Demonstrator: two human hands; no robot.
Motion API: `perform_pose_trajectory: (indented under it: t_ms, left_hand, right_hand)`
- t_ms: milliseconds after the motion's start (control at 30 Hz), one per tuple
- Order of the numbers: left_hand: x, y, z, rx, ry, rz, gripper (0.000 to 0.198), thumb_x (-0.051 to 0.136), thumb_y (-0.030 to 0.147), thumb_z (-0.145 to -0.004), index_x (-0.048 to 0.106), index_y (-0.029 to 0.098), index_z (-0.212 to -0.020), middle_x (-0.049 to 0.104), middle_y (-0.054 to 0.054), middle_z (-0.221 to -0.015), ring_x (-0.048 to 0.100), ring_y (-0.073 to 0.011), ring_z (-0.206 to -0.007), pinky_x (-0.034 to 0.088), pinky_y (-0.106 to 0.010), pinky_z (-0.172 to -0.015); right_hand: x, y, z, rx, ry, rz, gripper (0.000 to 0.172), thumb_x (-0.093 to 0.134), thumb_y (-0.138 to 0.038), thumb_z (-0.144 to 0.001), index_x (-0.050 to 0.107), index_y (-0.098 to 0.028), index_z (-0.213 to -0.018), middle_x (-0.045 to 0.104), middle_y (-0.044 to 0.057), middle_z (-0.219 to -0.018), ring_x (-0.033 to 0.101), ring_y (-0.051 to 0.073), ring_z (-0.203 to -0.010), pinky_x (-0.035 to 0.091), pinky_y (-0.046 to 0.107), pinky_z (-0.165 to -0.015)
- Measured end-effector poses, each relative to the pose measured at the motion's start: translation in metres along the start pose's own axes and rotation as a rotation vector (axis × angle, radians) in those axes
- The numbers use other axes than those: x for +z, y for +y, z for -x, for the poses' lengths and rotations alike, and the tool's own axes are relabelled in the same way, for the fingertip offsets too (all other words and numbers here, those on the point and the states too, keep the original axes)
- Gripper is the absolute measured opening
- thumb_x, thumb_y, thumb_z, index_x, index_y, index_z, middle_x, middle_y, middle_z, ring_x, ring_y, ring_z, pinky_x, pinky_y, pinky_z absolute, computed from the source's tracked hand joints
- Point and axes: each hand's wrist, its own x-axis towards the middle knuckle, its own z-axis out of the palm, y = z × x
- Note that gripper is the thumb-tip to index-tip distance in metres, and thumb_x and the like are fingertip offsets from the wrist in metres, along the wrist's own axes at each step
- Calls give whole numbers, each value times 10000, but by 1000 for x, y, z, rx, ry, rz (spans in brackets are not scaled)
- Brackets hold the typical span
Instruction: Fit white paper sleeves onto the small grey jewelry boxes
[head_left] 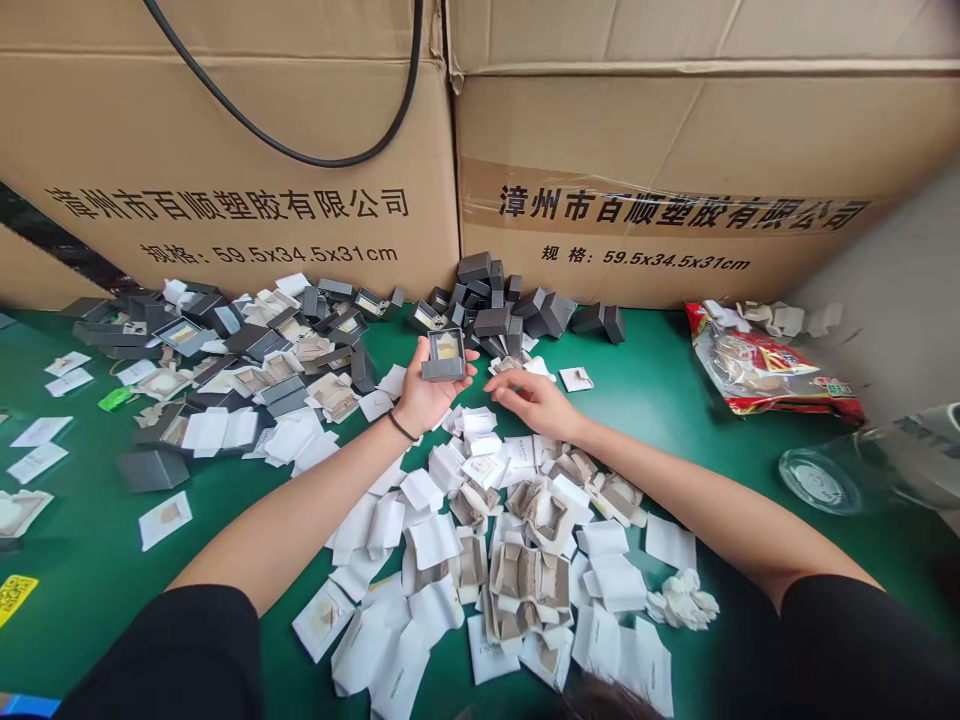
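My left hand (pixel 424 395) holds a small open grey box (pixel 443 356) with a pale insert, lifted just above the green table (pixel 90 560). A dark band sits on that wrist. My right hand (pixel 534 398) reaches palm down over the white paper cards (pixel 480 425) right of the box, its fingers curled near a card; whether it grips one I cannot make out. Beneath both forearms lies a heap of white cards and beige cardboard inserts (pixel 525 560).
Several closed grey boxes (pixel 495 300) are piled at the back centre, with open boxes and lids (pixel 247 350) to the left. Two big cardboard cartons (pixel 660 150) wall off the back. A red snack bag (pixel 757 365) and a clear jar (pixel 862 470) lie right.
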Motion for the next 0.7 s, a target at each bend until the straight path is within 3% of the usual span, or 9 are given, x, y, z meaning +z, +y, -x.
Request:
perform_pose_trajectory:
  t_ms: [67,133,367,533,700]
  left_hand:
    - [2,-2,2,-6,-21,10,529,251,501,-919,611,115,-890,679,-89,-780,626,-154,-625,495,-261,-554]
    - [3,-3,3,-6,-17,12,534,277,512,-911,621,107,-857,677,-92,-784,619,-149,-618,494,-259,-556]
    - [0,-1,1,1,12,0,532,296,523,-904,625,111,-838,678,-83,-784,620,-144,-613,487,-253,-566]
    - [-3,-4,0,4,-25,-45,548,255,510,-917,622,105,-877,679,-94,-811,630,-151,-634,489,-259,-584]
    - [-5,-6,-1,-16,-51,-99,516,328,545,-891,612,115,-893,682,-88,-834,633,-145,-647,495,-256,-599]
  right_hand:
    - [6,-5,1,-209,-97,67,296,421,-358,-914,626,-179,-1029,656,78,-983,562,185,-918,448,336,-829]
    - [7,-9,2,-302,-167,132,300,415,-344,-921,624,-189,-1071,664,82,-1005,560,194,-943,443,351,-861]
    - [-2,-3,4,-77,-138,118,327,364,-309,-941,659,-175,-987,682,56,-911,607,148,-781,477,270,-725]
    - [1,0,3,-76,10,233,265,420,-252,-908,624,-177,-1059,621,51,-822,567,150,-746,465,284,-708]
    - [7,5,2,-54,20,280,150,598,-318,-819,659,-186,-858,562,37,-756,544,150,-707,442,264,-634]
